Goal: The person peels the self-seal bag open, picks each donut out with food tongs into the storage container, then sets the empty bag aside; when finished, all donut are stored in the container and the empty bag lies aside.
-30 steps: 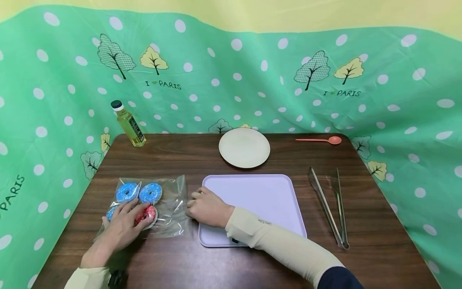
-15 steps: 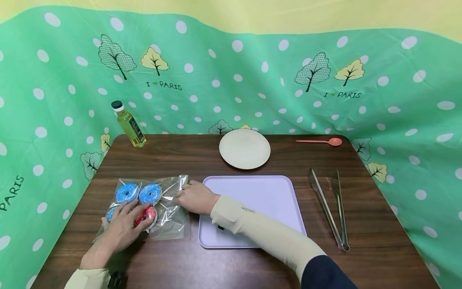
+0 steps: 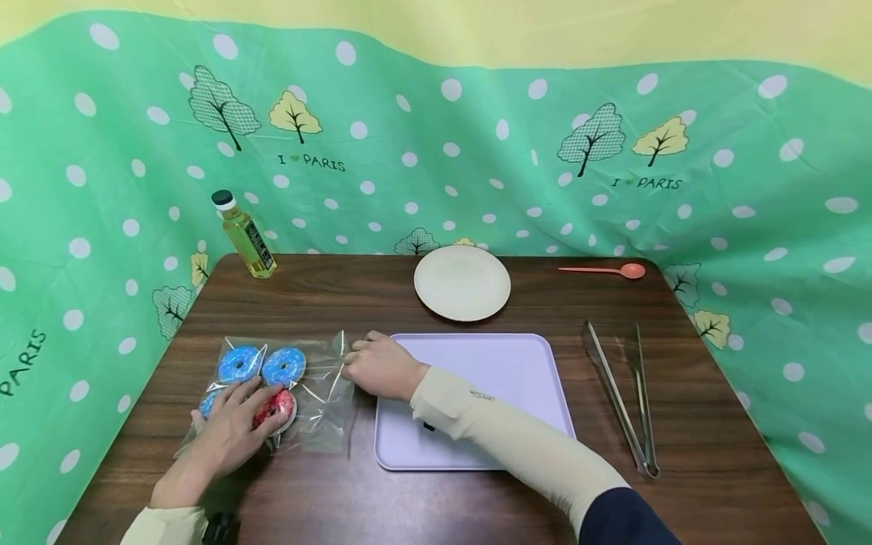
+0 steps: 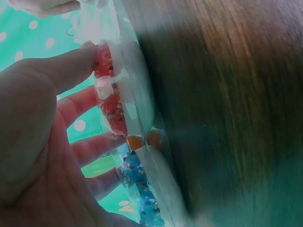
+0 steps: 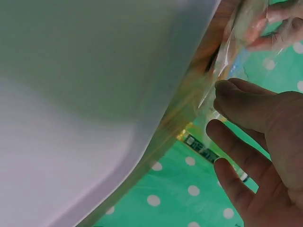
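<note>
The left hand (image 3: 228, 431) rests, fingers apart, on the red and blue sprinkled doughnuts (image 3: 284, 366) inside a clear plastic bag (image 3: 325, 425) on the table (image 3: 409, 507). The right hand (image 3: 384, 368) pinches the bag's right-hand end, beside the lavender tray's (image 3: 490, 363) left edge.

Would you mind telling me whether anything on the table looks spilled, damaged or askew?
Nothing stands out: the clear bag is merely creased, and the bottle seems tilted, probably only by camera perspective.
</note>
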Tool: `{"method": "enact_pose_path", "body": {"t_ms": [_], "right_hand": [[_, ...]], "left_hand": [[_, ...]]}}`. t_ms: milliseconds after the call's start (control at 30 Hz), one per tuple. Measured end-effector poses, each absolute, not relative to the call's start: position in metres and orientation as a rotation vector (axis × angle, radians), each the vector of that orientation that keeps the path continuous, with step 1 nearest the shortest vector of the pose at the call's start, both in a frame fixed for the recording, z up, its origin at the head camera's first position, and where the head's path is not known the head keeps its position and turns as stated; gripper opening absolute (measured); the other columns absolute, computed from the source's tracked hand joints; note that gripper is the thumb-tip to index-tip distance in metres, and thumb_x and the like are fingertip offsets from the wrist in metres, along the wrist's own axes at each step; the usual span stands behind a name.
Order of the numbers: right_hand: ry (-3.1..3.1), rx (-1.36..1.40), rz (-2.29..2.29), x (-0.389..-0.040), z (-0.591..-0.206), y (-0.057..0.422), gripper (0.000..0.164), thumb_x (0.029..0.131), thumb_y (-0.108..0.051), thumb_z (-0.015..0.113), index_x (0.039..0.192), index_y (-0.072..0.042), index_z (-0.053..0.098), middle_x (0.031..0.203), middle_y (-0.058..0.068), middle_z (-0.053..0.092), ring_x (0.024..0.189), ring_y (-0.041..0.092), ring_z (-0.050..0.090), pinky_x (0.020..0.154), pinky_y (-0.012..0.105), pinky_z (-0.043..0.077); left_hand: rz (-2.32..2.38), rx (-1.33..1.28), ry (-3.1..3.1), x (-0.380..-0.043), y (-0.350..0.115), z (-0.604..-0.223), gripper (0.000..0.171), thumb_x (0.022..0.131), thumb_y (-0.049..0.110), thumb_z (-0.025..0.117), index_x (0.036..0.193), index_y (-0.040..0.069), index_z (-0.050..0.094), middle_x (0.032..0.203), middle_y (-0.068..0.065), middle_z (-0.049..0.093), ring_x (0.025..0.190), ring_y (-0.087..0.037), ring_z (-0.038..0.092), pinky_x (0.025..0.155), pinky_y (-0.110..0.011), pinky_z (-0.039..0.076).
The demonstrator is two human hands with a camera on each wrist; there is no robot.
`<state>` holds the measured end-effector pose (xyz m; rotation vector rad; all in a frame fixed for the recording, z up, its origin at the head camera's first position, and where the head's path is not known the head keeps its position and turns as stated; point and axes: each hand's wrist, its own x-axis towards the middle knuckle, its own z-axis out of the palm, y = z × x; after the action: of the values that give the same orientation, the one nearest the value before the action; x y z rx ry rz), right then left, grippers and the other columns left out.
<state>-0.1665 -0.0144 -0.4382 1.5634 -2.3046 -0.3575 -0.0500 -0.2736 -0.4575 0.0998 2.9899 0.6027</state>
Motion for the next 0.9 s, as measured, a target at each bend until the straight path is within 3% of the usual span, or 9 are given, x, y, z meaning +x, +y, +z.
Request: {"method": "enact_pose_path", "body": {"t_ms": [433, 600, 900], "right_hand": [[-2.368, 1.533, -0.254, -0.166, -0.447, 0.005, 0.024, 0.097, -0.022, 0.062, 0.08, -0.036, 0.071, 0.089, -0.022, 0.067, 0.085, 0.009, 0.056, 0.075, 0.029, 0.042], [-2.38, 1.517, -0.24, -0.169, -0.451, 0.013, 0.02, 0.095, -0.024, 0.064, 0.079, -0.034, 0.071, 0.083, -0.019, 0.068, 0.083, 0.008, 0.06, 0.074, 0.028, 0.044], [-2.444, 1.472, -0.168, -0.17, -0.443, 0.04, 0.014, 0.097, -0.032, 0.066, 0.086, -0.033, 0.075, 0.087, -0.019, 0.071, 0.086, 0.008, 0.063, 0.073, 0.03, 0.044]], "left_hand": [[0.586, 0.103, 2.97, -0.051, -0.274, -0.456, 0.058, 0.096, 0.051, 0.063, 0.138, 0.011, 0.059, 0.15, -0.027, 0.038, 0.135, -0.055, 0.025, 0.083, -0.093, 0.011], [0.564, 0.097, 2.962, -0.05, -0.274, -0.457, 0.06, 0.096, 0.054, 0.062, 0.139, 0.012, 0.058, 0.15, -0.027, 0.037, 0.134, -0.057, 0.025, 0.082, -0.093, 0.012], [0.567, 0.095, 2.973, -0.05, -0.274, -0.459, 0.062, 0.096, 0.056, 0.061, 0.14, 0.012, 0.058, 0.15, -0.027, 0.037, 0.135, -0.056, 0.024, 0.082, -0.094, 0.01]]}}
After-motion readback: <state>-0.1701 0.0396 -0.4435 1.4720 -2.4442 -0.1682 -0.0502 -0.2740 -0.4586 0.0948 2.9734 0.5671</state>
